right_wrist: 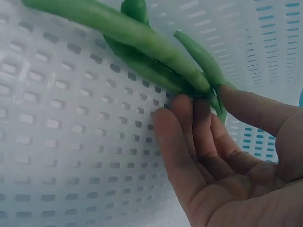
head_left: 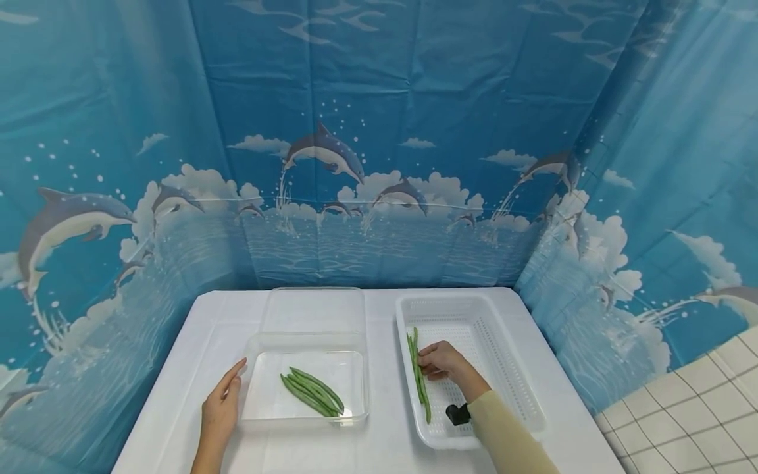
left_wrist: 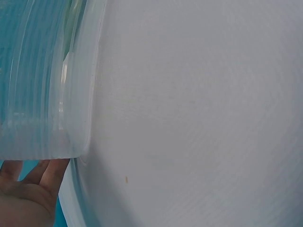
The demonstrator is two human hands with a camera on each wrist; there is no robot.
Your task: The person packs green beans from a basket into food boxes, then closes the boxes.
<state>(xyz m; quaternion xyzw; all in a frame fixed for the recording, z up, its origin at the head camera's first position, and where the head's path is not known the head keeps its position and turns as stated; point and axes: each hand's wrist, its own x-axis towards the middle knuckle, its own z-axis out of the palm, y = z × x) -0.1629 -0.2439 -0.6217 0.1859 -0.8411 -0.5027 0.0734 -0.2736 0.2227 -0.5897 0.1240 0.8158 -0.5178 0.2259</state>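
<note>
In the head view, my right hand (head_left: pixel 447 365) reaches into a white perforated basket (head_left: pixel 497 359). Its thumb and fingertips pinch green beans (right_wrist: pixel 156 52) near their ends, as the right wrist view shows. These beans lie lengthwise along the basket's left side. My left hand (head_left: pixel 220 408) is beside a clear plastic container (head_left: pixel 302 424), its relaxed fingers at the left wall. A small bunch of green beans (head_left: pixel 314 391) lies inside that container, slanting to the right. From the left wrist, the fingers (left_wrist: pixel 54 175) show at the container's edge, partly hidden by it.
A clear flat lid or panel (head_left: pixel 314 309) lies behind the container. Both vessels stand on a white-covered table (head_left: pixel 381 421), with a strip of cloth between them. A blue dolphin-print curtain (head_left: pixel 379 250) surrounds the table's back and sides. White tiles (head_left: pixel 693 401) show at right.
</note>
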